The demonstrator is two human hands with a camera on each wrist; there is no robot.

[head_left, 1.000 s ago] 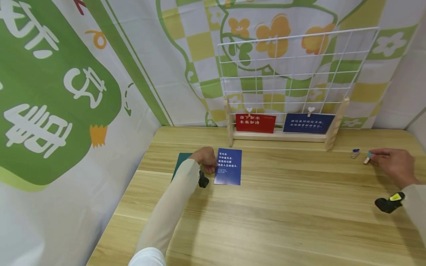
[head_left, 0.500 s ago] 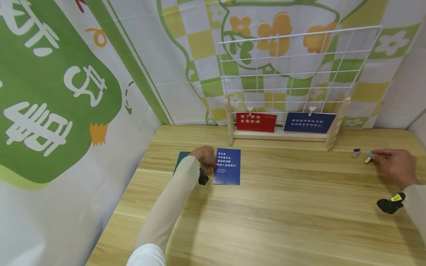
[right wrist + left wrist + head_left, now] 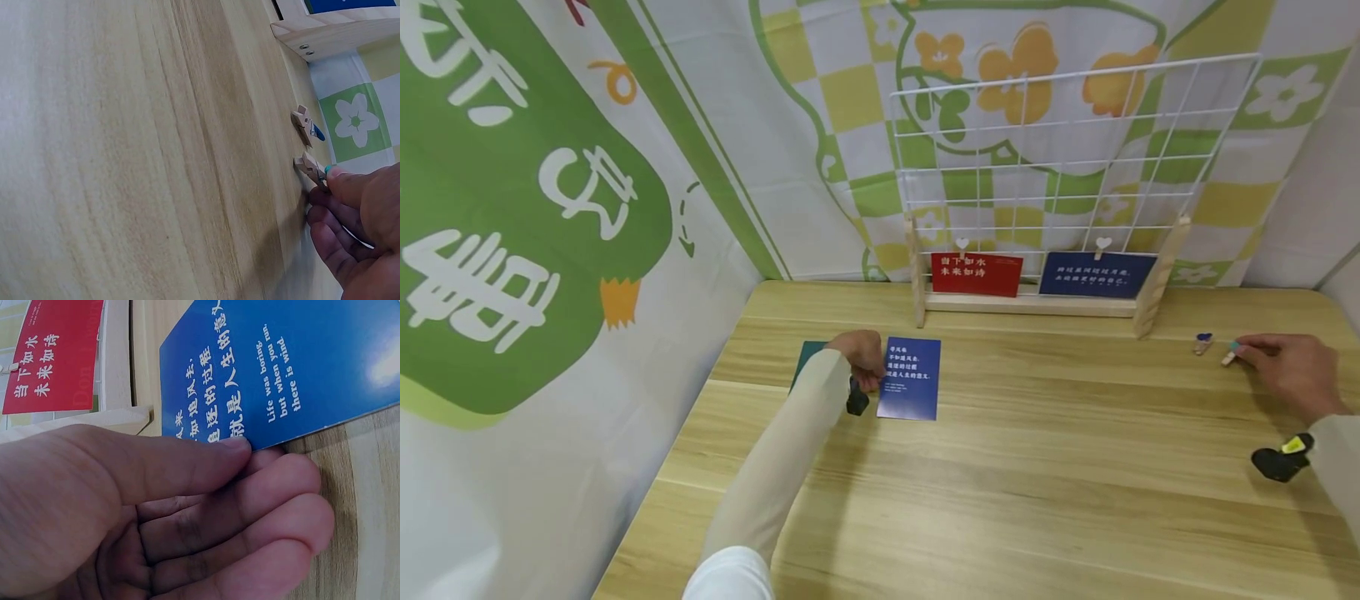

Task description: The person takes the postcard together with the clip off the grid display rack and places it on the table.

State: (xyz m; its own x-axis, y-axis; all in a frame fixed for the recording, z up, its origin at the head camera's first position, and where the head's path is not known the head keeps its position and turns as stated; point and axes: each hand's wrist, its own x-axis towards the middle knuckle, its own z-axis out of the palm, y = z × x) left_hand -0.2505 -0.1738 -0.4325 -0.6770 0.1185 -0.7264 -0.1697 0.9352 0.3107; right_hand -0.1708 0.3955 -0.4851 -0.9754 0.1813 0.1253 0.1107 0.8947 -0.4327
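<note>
My left hand point(image 3: 862, 358) pinches the left edge of a blue card point(image 3: 910, 379) with white writing; in the left wrist view the thumb point(image 3: 206, 456) lies on the card's face and the fingers curl beneath. Under the left forearm, a dark green card point(image 3: 807, 360) is partly hidden. At the right of the table, my right hand point(image 3: 1296, 371) pinches a small wooden clothespin point(image 3: 310, 169) with a teal top between thumb and fingers. Beside it lies another clothespin point(image 3: 304, 125) with a dark blue top, untouched.
A white wire grid point(image 3: 1052, 158) in a wooden stand point(image 3: 1030, 306) stands at the table's back. Heart-topped clips hold a red card point(image 3: 976, 276) and a dark blue card point(image 3: 1097, 276) on it. Printed cloth point(image 3: 850, 100) hangs behind the wooden table point(image 3: 1000, 500).
The blue card in my left hand has shifted slightly left and toward me. My right hand stays nearly still, with the teal-topped clothespin in its fingers throughout.
</note>
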